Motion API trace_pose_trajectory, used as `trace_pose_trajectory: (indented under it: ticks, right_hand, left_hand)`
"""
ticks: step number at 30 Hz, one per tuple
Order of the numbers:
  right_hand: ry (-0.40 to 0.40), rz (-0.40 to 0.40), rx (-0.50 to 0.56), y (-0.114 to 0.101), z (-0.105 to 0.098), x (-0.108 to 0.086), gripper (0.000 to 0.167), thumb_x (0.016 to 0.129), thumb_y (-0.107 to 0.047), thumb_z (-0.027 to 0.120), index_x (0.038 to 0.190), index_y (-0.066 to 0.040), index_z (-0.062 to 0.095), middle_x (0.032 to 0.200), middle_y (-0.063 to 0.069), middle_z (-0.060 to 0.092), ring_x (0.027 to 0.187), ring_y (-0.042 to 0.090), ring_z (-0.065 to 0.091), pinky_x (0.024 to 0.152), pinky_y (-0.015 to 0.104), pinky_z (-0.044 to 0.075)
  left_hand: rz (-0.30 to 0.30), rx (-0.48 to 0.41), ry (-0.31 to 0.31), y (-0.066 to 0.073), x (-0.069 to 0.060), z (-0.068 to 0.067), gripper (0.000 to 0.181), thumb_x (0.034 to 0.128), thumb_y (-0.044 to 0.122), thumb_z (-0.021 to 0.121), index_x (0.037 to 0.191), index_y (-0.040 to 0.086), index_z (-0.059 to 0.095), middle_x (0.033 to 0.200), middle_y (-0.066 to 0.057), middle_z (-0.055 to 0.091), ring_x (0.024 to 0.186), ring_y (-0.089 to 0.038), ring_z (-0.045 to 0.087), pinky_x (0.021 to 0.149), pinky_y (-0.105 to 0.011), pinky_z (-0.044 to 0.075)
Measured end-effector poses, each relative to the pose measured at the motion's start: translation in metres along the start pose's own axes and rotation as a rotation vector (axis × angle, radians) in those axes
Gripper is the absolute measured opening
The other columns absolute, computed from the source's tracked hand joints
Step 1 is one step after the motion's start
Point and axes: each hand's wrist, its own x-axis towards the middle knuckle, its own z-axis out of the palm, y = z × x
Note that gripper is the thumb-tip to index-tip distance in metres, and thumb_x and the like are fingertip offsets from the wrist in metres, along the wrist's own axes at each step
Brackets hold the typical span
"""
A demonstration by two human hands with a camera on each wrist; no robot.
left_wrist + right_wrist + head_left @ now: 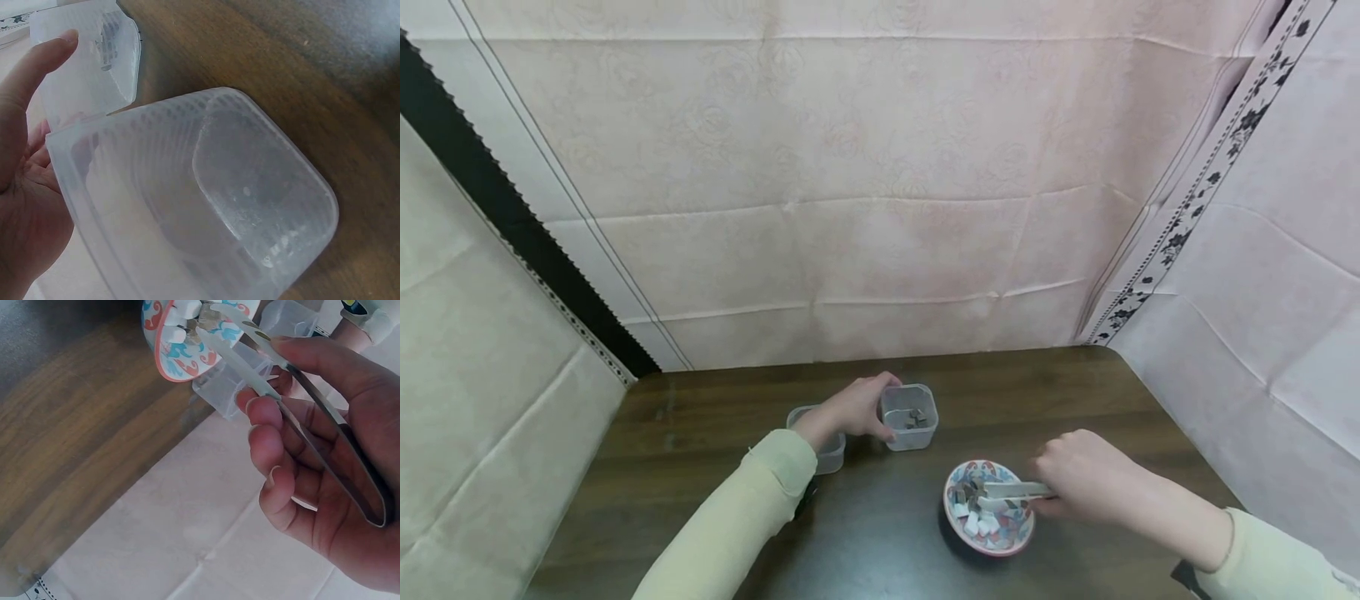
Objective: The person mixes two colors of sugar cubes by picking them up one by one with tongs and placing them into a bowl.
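My right hand (1086, 475) grips metal tongs (312, 434), the thumb on one arm and curled fingers on the other. The light tong tips are slightly apart over a patterned bowl (955, 529) with a pink rim. White cubes (981, 523) and greyish metallic-looking pieces (967, 490) lie in the bowl. My left hand (857, 408) holds a clear plastic container (910, 397) by its left side, thumb at the front corner and fingers at the back. A few small grey pieces (917, 418) lie in that container. Whether the tongs pinch anything is unclear.
A second clear plastic container (262, 169) stands to the left, partly under my left wrist; it looks empty in the left wrist view. The brown wooden table (715, 450) ends at pale cloth (880, 275) hung behind it and at both sides.
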Motion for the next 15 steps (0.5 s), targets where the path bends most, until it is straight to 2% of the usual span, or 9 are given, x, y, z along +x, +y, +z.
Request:
trace_pose_trajectory:
  ticks: [4, 15]
  right_hand:
    - [0.009, 0.009, -0.006, -0.0003, -0.0043, 0.0010, 0.044, 0.079, -0.044, 0.090, 0.065, -0.026, 0.052, 0.060, -0.016, 0.046, 0.052, 0.003, 0.036, 0.045, 0.031, 0.036]
    - [0.024, 0.012, 0.000, -0.0010, -0.0094, 0.0045, 0.044, 0.079, -0.045, 0.089, 0.066, -0.027, 0.052, 0.060, -0.018, 0.043, 0.052, 0.003, 0.034, 0.045, 0.031, 0.034]
  left_hand:
    - [0.002, 0.000, -0.003, -0.0018, 0.0000, 0.0009, 0.084, 0.0831, 0.020, 0.095, 0.152, 0.009, 0.049, 0.148, -0.013, 0.061, 0.136, -0.029, 0.057, 0.115, -0.050, 0.048]
    - [0.008, -0.014, -0.018, -0.0020, 0.0004, -0.0025, 0.093, 0.0791, 0.023, 0.098, 0.155, 0.009, 0.046, 0.148, -0.013, 0.060, 0.135, -0.030, 0.057, 0.115, -0.052, 0.048]
